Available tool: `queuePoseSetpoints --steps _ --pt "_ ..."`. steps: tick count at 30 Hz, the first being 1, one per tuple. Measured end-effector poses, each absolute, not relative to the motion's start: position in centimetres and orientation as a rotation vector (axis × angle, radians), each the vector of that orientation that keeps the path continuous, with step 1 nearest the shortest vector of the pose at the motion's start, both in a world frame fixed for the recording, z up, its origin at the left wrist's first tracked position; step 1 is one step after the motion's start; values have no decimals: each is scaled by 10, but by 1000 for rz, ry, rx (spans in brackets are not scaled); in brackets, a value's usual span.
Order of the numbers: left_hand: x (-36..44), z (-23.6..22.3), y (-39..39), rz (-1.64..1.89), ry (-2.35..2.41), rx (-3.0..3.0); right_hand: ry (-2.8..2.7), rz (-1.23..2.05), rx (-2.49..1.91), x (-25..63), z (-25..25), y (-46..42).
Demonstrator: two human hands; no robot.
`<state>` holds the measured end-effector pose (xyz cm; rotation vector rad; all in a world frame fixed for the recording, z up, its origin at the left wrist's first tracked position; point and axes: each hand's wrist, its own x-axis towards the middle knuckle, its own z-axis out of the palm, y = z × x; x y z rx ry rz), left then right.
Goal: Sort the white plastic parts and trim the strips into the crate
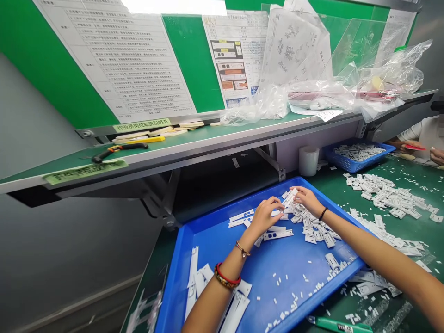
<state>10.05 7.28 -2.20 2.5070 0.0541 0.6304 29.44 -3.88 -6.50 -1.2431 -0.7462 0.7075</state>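
Observation:
Both my hands are over the far part of a large blue tray [222, 245]. My right hand [308, 200] pinches the upper end of a white plastic strip [289, 198], which is tilted. The curled fingers of my left hand [266, 215] close around its lower end, partly hiding it. Just below my right hand lies a heap of small white plastic parts [308, 224]. Longer white strips with dark square holes [277, 235] rest beside and beneath my left hand. More long white pieces [236, 307] lie in the tray's near left corner, partly behind my left forearm.
A green-edged shelf [194, 143] overhangs the tray, carrying pliers [118, 150] and plastic bags [322, 92]. White parts [388, 196] are scattered over the green table at right. Behind them stand a blue basket [359, 155] and a white roll [308, 160]. Another person's hands [437, 156] hold something red. A green marker [342, 324] lies in front.

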Motion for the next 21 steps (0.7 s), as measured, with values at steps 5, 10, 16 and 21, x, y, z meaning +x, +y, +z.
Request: queuePoseSetpoints --steps 5,10,16,21 --pt "107 -32 88 651 218 2205 -620 842 -1207 294 -64 -40" --pt "96 -62 116 519 649 2411 -545 769 -1359 303 -69 -40" --pt "88 -81 135 456 721 2495 -665 881 -1406 294 -63 -42" --pt "94 -79 140 330 662 2458 -680 909 -1476 288 -63 -42"
